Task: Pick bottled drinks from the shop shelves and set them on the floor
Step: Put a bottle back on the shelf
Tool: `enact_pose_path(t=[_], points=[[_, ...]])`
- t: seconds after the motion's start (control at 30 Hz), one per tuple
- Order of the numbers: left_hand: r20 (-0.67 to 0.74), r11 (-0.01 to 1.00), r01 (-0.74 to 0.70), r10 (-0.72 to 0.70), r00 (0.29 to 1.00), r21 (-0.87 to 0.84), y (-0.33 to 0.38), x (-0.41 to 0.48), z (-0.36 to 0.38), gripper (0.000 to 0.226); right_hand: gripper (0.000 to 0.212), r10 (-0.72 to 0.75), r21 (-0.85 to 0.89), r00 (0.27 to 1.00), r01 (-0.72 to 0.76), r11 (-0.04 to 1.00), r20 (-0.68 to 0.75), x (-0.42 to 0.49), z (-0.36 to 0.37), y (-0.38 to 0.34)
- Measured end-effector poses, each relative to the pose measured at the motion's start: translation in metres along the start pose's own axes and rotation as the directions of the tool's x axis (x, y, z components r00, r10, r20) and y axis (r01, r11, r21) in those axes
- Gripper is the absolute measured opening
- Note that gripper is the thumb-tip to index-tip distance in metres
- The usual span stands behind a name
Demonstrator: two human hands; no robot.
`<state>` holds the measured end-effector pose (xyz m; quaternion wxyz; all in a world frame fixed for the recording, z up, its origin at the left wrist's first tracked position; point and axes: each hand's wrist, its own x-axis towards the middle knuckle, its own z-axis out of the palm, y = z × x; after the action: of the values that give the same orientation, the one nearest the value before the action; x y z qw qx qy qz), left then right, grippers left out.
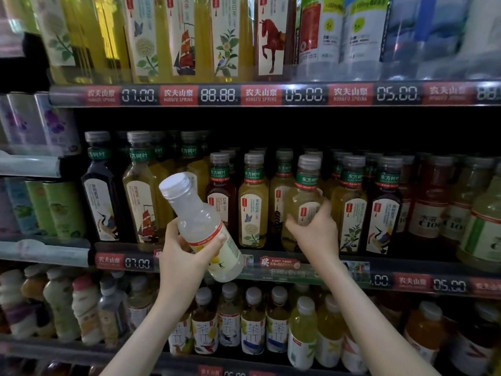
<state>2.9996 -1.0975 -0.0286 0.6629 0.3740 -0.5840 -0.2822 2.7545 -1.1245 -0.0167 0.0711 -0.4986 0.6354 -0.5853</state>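
Observation:
My left hand (181, 253) grips a pale cloudy bottle (202, 221) with a white cap, tilted so the cap leans up and to the left, in front of the middle shelf. My right hand (315, 232) wraps around a yellow-green tea bottle (305, 196) with a grey cap and green neck band. That bottle stands among the front row on the middle shelf (271, 264), and its lower part is hidden behind my fingers.
Rows of tea bottles fill the middle shelf on both sides of my hands. A top shelf (271, 95) holds tall yellow bottles, a lower shelf (244, 321) holds small tea and juice bottles. Cans (54, 207) stand on the racks at left. The floor is out of view.

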Motion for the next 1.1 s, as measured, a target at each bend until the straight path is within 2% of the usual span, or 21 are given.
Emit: enact_pose_path(t=[0.23, 0.37, 0.5, 0.77, 0.9, 0.93, 0.97, 1.03, 1.07, 1.1], points=[[0.007, 0.999, -0.039, 0.039, 0.999, -0.036, -0.005, 0.008, -0.008, 0.057, 0.083, -0.063, 0.124, 0.971, 0.094, 0.988, -0.229, -0.010, -0.024, 0.002], [0.033, 0.996, -0.031, 0.034, 0.999, -0.088, -0.005, 0.014, -0.001, 0.060, 0.082, -0.088, 0.107, 0.963, 0.119, 0.987, -0.256, -0.008, -0.027, -0.004], [0.066, 0.994, -0.019, 0.027, 0.997, -0.112, -0.003, 0.018, 0.012, 0.060, 0.086, -0.020, -0.016, 0.994, 0.018, 1.000, -0.110, -0.009, -0.013, -0.007], [0.128, 0.996, -0.023, 0.034, 0.991, -0.092, 0.006, 0.017, 0.031, 0.053, 0.090, -0.001, -0.120, 0.991, 0.017, 0.993, 0.137, 0.003, 0.021, -0.025], [0.126, 0.996, 0.000, 0.012, 0.992, -0.093, 0.009, 0.010, 0.039, 0.056, 0.073, -0.018, -0.152, 0.959, 0.064, 0.986, 0.283, 0.001, 0.001, -0.018], [0.125, 0.996, 0.003, 0.008, 0.992, -0.093, 0.009, 0.009, 0.041, 0.058, 0.069, -0.085, -0.185, 0.966, 0.132, 0.974, 0.245, 0.000, -0.008, -0.015], [0.125, 0.996, 0.006, 0.005, 0.992, -0.091, 0.009, 0.007, 0.043, 0.058, 0.067, -0.194, -0.230, 0.970, 0.224, 0.947, 0.147, -0.001, -0.019, -0.012], [0.125, 0.996, 0.008, 0.003, 0.992, -0.087, 0.011, 0.003, 0.049, 0.057, 0.066, -0.414, -0.404, 0.905, 0.345, 0.847, -0.097, 0.004, -0.042, -0.007], [0.122, 0.996, 0.006, 0.005, 0.993, -0.086, 0.012, 0.002, 0.053, 0.055, 0.071, -0.466, -0.505, 0.868, 0.328, 0.799, -0.174, 0.009, -0.053, -0.004], [0.117, 0.996, 0.001, 0.009, 0.993, -0.087, 0.014, 0.000, 0.058, 0.053, 0.077, -0.467, -0.575, 0.860, 0.280, 0.768, -0.205, 0.015, -0.063, 0.000]])
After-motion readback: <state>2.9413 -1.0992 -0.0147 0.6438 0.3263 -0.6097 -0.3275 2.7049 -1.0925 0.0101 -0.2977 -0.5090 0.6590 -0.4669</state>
